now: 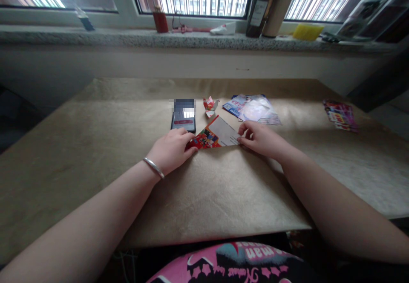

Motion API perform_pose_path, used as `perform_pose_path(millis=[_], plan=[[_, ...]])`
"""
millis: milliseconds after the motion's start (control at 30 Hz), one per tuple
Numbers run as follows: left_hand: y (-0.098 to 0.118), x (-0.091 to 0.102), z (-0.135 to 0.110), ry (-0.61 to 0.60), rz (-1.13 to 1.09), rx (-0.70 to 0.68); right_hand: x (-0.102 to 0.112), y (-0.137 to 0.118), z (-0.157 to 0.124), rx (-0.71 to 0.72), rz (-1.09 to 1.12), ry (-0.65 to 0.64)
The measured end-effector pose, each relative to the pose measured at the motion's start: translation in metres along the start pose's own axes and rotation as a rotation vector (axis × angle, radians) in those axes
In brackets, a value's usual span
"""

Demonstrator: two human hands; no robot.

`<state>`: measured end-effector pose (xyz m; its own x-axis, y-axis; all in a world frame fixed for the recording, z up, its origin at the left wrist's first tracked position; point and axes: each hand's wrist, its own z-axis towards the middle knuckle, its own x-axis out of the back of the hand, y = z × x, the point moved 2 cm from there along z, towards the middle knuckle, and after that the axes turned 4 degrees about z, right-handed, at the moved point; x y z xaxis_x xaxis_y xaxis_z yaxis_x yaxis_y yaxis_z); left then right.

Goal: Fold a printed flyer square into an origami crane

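A sheet of printed paper, folded into a triangle with its peak pointing away from me, lies on the table between my hands. Its left part is red with a colourful picture, and the right part is pale with small print. My left hand, a silver bangle on its wrist, pinches the left corner. At the right corner, my right hand grips the paper between thumb and fingers. Just beyond my left hand lies a phone with a lit screen. A small folded red and white paper figure sits behind the sheet.
Glossy printed sheets lie in a pile behind my right hand. More colourful printed papers are at the far right of the table. The window sill carries a red jar, a dark container and a yellow sponge-like block.
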<state>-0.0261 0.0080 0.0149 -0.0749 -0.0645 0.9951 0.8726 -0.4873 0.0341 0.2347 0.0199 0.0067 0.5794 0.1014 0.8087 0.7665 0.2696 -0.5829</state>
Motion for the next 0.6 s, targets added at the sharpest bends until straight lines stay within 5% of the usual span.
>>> perform_pose_path(millis=[300, 600], plan=[[0.0023, 0.0029, 0.0006, 0.076, -0.071, -0.06, 0.0033, -0.0021, -0.002, 0.166, 0.033, -0.041], [0.0035, 0.0063, 0.0007, 0.3, -0.112, -0.235, 0.0057, -0.008, -0.0046, 0.306, -0.03, -0.229]])
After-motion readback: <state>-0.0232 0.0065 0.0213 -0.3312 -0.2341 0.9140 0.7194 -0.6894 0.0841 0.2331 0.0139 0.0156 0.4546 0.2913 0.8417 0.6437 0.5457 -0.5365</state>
